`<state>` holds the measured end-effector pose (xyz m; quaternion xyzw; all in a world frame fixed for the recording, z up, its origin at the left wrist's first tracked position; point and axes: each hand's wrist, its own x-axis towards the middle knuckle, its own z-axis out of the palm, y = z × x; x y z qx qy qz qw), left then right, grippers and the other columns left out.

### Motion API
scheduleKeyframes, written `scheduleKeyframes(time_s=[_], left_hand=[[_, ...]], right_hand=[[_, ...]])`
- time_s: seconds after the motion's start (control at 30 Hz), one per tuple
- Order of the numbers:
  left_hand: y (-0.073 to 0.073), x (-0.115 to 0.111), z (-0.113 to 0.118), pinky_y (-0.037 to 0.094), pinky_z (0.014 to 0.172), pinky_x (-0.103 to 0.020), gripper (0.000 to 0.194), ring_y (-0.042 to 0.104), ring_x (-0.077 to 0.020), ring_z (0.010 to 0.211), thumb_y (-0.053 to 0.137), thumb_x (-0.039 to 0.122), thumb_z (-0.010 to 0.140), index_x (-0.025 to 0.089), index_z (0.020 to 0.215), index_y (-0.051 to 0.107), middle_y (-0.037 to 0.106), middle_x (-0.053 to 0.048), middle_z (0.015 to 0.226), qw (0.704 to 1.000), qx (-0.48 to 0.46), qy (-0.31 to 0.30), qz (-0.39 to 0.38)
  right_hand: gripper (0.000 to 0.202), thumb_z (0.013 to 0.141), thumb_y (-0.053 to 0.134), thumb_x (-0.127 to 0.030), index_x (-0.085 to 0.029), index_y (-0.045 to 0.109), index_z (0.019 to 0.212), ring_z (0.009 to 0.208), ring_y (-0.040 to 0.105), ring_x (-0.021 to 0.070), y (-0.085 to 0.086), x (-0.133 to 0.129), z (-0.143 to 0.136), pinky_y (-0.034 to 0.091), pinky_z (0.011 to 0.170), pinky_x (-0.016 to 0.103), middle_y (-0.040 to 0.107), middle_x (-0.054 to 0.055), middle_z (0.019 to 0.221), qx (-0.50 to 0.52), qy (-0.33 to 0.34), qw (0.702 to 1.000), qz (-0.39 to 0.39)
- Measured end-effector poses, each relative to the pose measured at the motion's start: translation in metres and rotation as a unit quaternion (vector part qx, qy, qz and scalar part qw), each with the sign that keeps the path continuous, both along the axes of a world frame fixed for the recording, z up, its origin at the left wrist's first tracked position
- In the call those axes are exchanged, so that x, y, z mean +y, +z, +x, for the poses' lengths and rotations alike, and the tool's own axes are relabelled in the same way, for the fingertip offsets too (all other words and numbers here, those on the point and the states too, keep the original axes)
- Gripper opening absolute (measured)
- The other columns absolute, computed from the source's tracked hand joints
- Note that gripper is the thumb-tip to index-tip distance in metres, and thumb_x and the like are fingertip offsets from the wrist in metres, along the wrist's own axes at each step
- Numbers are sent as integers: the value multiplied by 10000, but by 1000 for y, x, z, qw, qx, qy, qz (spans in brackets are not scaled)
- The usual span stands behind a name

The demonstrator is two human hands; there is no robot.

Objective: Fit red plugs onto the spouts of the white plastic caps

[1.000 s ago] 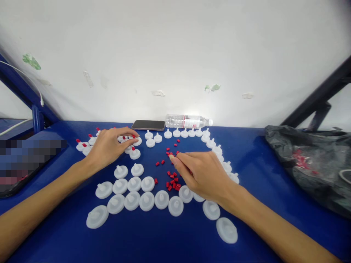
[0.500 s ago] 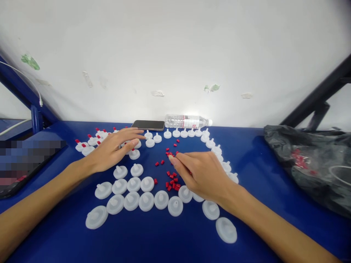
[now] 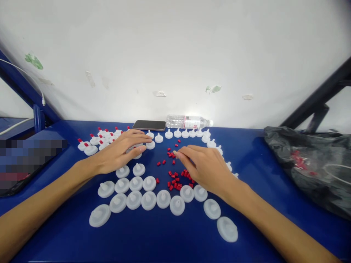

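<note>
Bare blue tabletop (image 3: 164, 241) along the near edge, smooth and faintly glossy, with open room between the two forearms. Just beyond, a curved row of white plastic discs (image 3: 148, 200), round, matte, each with a small centre stub; one stray disc (image 3: 227, 229) lying nearer, off to the right. Inside the curve, a loose scatter of small red caps (image 3: 175, 180), short cylinders, some touching, some apart. Right hand (image 3: 205, 166) palm down over the caps, fingers loosely curled, thumb and forefinger pinched together at the tips; whether a cap sits between them cannot be told. Left hand (image 3: 120, 153) flat and mostly open, fingers stretched over white discs at the far left, fingertips resting on or just above one; nothing gripped. Behind it, discs already fitted with red caps (image 3: 90, 148). At the right edge, a crumpled black plastic bag (image 3: 307, 164). Farthest back, a dark phone (image 3: 149, 125) and a clear bottle (image 3: 188, 121) lying on its side against the white wall (image 3: 175, 54).
</note>
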<state>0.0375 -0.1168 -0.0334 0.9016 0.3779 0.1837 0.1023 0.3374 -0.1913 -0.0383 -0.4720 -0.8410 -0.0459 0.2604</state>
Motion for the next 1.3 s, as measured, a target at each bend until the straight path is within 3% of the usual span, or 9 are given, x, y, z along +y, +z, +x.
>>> scheduleKeyframes(time_s=[0.07,0.13,0.3,0.5,0.63,0.9,1.0,1.1,1.3], left_hand=[[1,-2,1,390,1243,-558,459,541,-318,1431,450,500,1080,271,1351,741,722,-70,1433,1000,-3,-14,6],[2,-4,4,406,1222,-541,424,597,-306,1354,458,473,1079,272,1284,770,747,-69,1369,1000,-9,-22,14],[2,-8,15,505,1109,-498,340,691,-283,1165,565,467,1029,258,1122,818,800,-84,1193,999,-35,-4,34],[9,-11,19,545,1080,-478,246,744,-261,1034,686,490,965,292,1000,827,831,-51,1073,987,-157,30,19],[13,-15,18,590,880,-388,242,735,-249,972,755,512,921,281,929,826,818,-46,1051,972,-218,92,-1],[16,-26,25,542,671,-304,285,700,-199,916,566,411,1050,273,1170,785,764,-67,1146,971,-226,80,4],[17,-28,28,486,571,-279,332,660,-164,765,502,409,1068,266,1218,761,767,-55,1045,971,-222,92,7],[19,-30,30,361,447,-270,380,487,-105,530,461,462,1076,265,1270,721,765,-21,973,967,-220,129,-2],[15,-31,29,461,609,-284,402,593,-161,694,357,486,1119,236,1147,671,646,-9,776,956,-254,148,-22]], right_hand=[[184,1084,615,-289,-218,785,1092,692,658,141,0,4,4,290,556,271,763,15,946,-19,-11,1000,-11],[168,1054,673,-258,-247,783,1181,801,717,161,-1,7,6,345,587,265,775,26,1088,-37,-11,999,-33],[184,1080,632,-245,-266,803,1143,832,733,153,-3,11,8,403,628,263,766,27,1114,-60,21,995,-79],[280,1008,660,-72,-273,797,1146,663,633,91,-4,10,8,310,560,266,742,15,1115,-128,54,988,-73],[296,978,678,-28,-251,770,1148,649,600,85,-2,9,6,260,541,275,725,8,1124,-155,61,984,-66],[463,871,682,91,-228,726,1204,689,615,109,-1,7,5,230,518,295,705,23,1139,-216,70,973,-39],[456,859,667,109,-215,726,1174,691,618,104,-1,7,5,249,515,294,700,28,1154,-226,67,971,-33],[402,868,645,113,-197,716,1114,725,644,109,-2,7,5,277,512,289,688,32,1155,-230,69,971,-19],[176,1025,611,-49,-152,661,1158,851,706,159,-9,10,7,316,466,296,659,79,1209,-237,54,969,35]])
